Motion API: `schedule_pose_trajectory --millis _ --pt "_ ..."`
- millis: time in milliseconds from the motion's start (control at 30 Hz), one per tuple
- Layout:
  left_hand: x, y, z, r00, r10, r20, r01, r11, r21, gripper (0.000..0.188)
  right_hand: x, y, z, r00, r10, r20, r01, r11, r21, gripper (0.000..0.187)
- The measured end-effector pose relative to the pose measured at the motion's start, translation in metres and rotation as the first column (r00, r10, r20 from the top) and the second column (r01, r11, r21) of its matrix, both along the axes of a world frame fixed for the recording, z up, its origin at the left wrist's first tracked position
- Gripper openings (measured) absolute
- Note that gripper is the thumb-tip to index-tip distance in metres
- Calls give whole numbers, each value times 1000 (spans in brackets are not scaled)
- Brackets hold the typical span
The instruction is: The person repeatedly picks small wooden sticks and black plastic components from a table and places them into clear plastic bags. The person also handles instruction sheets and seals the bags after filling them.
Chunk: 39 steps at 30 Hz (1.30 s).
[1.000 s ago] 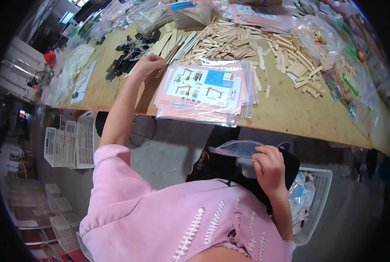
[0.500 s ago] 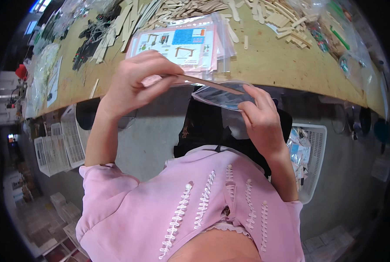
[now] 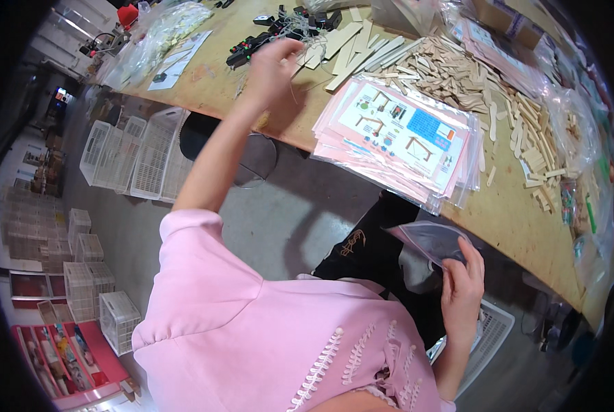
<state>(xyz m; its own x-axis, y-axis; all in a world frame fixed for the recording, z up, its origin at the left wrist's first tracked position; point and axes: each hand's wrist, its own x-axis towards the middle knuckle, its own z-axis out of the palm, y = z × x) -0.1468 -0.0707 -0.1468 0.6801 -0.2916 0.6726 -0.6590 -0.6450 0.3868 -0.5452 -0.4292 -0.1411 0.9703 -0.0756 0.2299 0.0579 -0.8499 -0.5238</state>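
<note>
My left hand (image 3: 271, 72) is stretched out over the far left of the table, its fingers curled together beside flat pale wooden strips (image 3: 348, 42). What those fingers hold, if anything, is hidden. Black battery boxes with thin wires (image 3: 248, 49) lie right by it. Down near the table's front edge, my right hand (image 3: 463, 285) pinches the rim of a clear plastic bag (image 3: 430, 240), whose mouth gapes a little. A stack of bagged printed instruction sheets (image 3: 396, 137) lies on the table between the two hands.
Small wooden sticks (image 3: 441, 72) are heaped behind the stack, with short wooden blocks (image 3: 533, 147) to the right. Below the table edge (image 3: 520, 255) stand white plastic crates (image 3: 159, 154) on the left and a white basket (image 3: 489, 343) by my right forearm. A red tray (image 3: 73, 360) sits lower left.
My left hand, which held a thin wooden strip at the bag's mouth, has moved away to the far left; the strip no longer shows there. My right hand keeps the bag. The view has turned left.
</note>
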Motion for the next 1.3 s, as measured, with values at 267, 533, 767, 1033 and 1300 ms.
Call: schedule_pose_trajectory --millis 267,533,767,1033,1300 --pt "136 173 -36 879 383 -284 -295 905 308 52 0 -10 -12 999 -7 -32 8 999 49 11" --pt "121 133 50 967 -218 -134 12 563 -826 15 9 -5 -9 999 22 24 -24 998 54 11" --pt "143 138 93 806 47 -590 -71 997 -17 25 -2 -5 -9 999 21 44 -25 996 82 12" --pt "183 155 168 701 189 -688 -22 969 245 16 -20 -12 -13 999 2 46 -6 995 100 13" --pt "147 110 184 983 -180 -37 95 672 -735 16 -21 -12 -16 998 16 67 -19 999 32 12"
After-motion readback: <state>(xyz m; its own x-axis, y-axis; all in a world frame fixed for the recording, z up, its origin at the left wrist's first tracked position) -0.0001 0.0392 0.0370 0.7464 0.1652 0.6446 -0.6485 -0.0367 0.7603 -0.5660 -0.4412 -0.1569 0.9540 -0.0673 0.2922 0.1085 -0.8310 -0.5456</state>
